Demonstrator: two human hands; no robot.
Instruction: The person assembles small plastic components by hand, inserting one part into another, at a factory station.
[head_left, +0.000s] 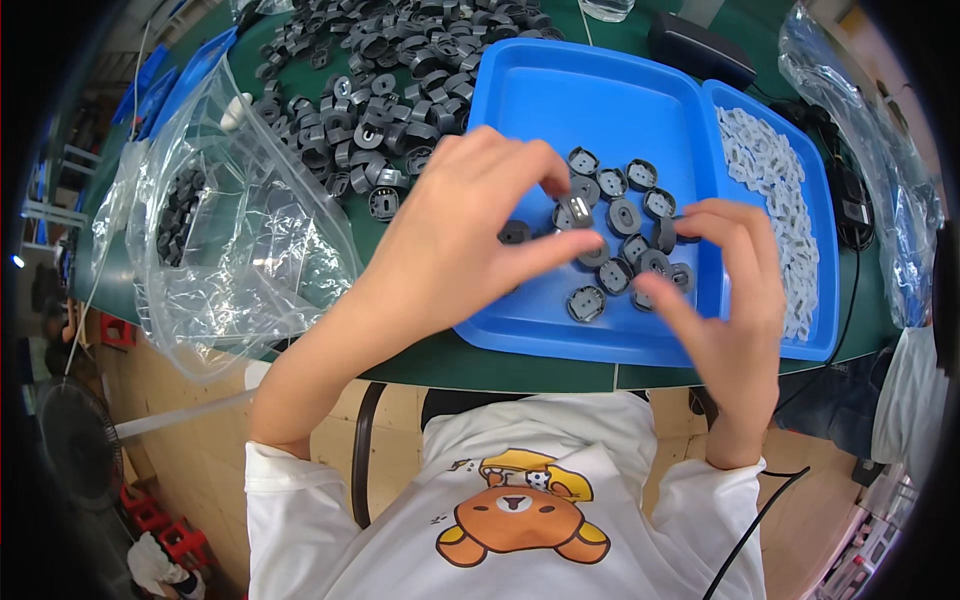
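Left hand is curled round a grey cap over the blue tray, can't tell if pinched, while right hand is spread by more caps inside, the rim probably stopping them rolling off.

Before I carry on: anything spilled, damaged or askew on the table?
Nothing looks clearly damaged. The grey parts in the wide tray lie at mixed angles; the pale pieces are inside the narrow tray. The one oddity: the dark heap lies loose on the tabletop, perhaps deliberately.
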